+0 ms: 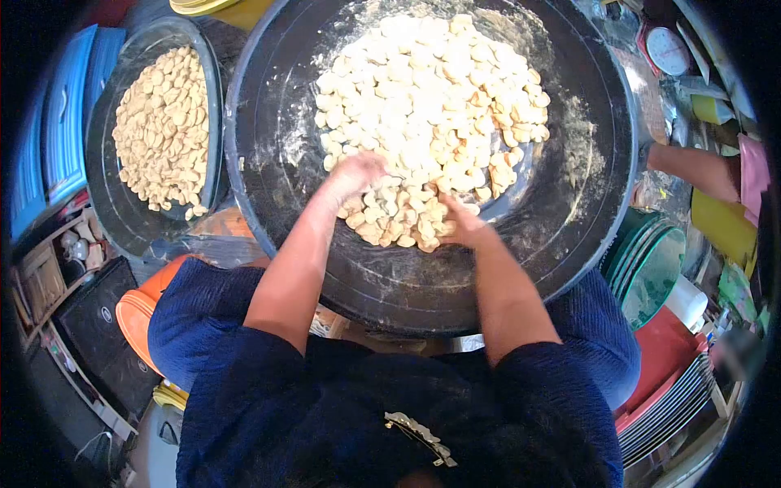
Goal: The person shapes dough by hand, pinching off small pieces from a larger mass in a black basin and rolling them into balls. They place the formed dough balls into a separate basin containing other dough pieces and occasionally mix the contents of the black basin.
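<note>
A wide black basin (382, 289) dusted with pale powder holds a large heap of pale, lumpy pieces (423, 89). My left hand (360, 173) lies at the lower left of the heap, its fingertips partly lost in glare and among the pieces. On the lower right side, my right hand (462, 221) reaches into the same heap with its fingers apart, touching the near pieces. A small cluster of pieces lies between the two hands.
A second dark basin (213, 122) with similar pieces stands at the left, near a blue cabinet (67, 114). Green stacked tubs (651, 268) and a red container (663, 350) are at the right. Another person's arm (698, 169) reaches toward the large basin's right rim.
</note>
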Tool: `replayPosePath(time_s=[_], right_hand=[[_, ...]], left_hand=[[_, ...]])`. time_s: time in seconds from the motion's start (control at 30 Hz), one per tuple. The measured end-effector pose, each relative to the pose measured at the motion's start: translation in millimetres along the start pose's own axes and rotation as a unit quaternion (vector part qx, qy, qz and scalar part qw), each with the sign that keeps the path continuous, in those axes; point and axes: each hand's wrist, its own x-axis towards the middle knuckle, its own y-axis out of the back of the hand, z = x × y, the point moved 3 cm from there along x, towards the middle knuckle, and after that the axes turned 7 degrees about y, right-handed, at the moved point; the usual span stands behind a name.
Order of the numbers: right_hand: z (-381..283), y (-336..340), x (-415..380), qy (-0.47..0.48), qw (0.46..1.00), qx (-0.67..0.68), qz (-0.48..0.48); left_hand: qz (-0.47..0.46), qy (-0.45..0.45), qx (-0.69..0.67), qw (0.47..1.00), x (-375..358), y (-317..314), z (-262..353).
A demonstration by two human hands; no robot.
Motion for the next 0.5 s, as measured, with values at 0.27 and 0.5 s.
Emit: replayPosePath(time_s=[0.27,0.5], right_hand=[[-13.9,-148.6,-7.3,0.042,0.944,-0.236,-0.228],[-49.7,-14.3,-38.2,-0.119,0.9,-0.419,0.015]], left_hand=[[0.225,0.085,0.057,0.969,51.5,68.5,-15.6],[0.014,0.048,0.186,0.981,47.8,-19.3,-85.5]])
